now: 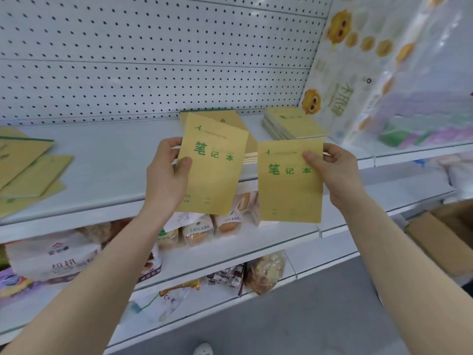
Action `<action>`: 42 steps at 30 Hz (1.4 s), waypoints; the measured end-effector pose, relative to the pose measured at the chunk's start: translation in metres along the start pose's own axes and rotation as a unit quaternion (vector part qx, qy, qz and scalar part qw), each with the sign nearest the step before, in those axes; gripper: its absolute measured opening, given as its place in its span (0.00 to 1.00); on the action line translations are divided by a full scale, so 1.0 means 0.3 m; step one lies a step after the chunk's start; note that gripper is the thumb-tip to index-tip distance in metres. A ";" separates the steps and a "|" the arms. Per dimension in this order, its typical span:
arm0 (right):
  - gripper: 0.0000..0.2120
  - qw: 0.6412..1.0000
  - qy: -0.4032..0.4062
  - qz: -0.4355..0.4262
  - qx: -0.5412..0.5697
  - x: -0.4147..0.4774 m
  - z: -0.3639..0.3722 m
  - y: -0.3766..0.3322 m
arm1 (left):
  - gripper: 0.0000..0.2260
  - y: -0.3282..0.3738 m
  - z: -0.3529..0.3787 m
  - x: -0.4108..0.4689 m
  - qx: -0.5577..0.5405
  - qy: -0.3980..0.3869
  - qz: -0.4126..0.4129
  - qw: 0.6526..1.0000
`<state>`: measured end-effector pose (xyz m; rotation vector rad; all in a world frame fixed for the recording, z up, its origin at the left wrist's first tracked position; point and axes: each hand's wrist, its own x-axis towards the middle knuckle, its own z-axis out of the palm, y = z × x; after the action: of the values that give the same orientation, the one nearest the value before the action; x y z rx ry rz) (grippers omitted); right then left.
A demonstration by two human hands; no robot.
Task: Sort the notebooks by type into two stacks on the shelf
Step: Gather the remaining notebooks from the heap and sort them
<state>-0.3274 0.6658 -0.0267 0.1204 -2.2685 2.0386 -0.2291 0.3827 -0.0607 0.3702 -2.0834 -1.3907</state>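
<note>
The left hand [166, 172], at nine o'clock, pinches one yellow notebook [212, 172] — the right hand [332, 170], at three, pinches a second notebook [289, 190] — fingers curled, above the white shelf [115, 160].

This is a shop aisle: tiered white metal shelves [107, 160] run along a perforated pegboard back panel [153, 60] of the kind used for retail display. Wrapped bread and snack packets [225, 224] line the front edges of the lower tiers. Printed bulk packs [371, 73] stand at the top tier's right end, identical yellow notebooks [294, 124] lie stacked near its back edge, and a cardboard carton [440, 239] sits on the floor to the right.
</note>
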 end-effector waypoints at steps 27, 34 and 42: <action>0.09 0.988 -0.067 -0.012 -0.137 1.003 -0.048 -0.003 | 0.14 0.038 0.482 0.507 0.037 0.030 -0.067 0.997; 0.21 0.953 -0.096 -0.010 -0.286 1.121 0.023 0.126 | 0.15 0.045 0.517 0.469 0.029 0.083 -0.105 0.991; 0.18 0.860 -0.081 -0.088 -0.495 1.133 0.081 0.181 | 0.15 0.080 0.539 0.449 0.060 0.128 -0.107 0.984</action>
<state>-0.6715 0.6478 -0.0424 0.3995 -2.9407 0.6041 -0.4317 0.4404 -0.0389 0.7998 -1.9617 -1.2610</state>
